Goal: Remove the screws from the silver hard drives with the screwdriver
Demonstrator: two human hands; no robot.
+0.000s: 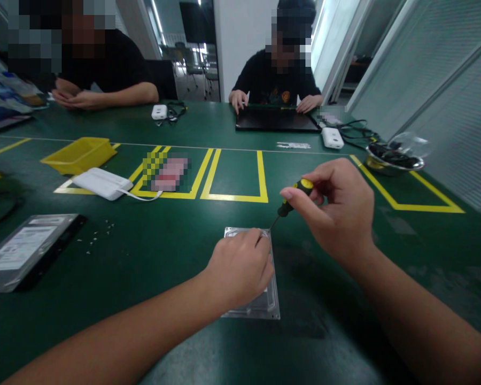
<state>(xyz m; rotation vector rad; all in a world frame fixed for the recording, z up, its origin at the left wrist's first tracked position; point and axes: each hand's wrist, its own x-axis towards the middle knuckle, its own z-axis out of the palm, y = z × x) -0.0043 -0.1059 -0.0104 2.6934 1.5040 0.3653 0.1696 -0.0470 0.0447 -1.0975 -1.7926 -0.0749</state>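
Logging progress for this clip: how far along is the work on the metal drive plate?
Done: small loose screws lie on the table left of the plate, beside another hard drive. In hand: the left hand presses on the metal plate while the right hand holds a screwdriver with its tip at the plate's far edge. Left: cannot tell how many screws remain; the hand hides most of the plate.

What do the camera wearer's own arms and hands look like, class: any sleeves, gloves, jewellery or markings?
Both forearms are bare as far as the picture shows: no sleeves visible. The left hand and right hand wear no gloves, rings, watch or bands, and show no markings. Fingernails look short and unpainted.
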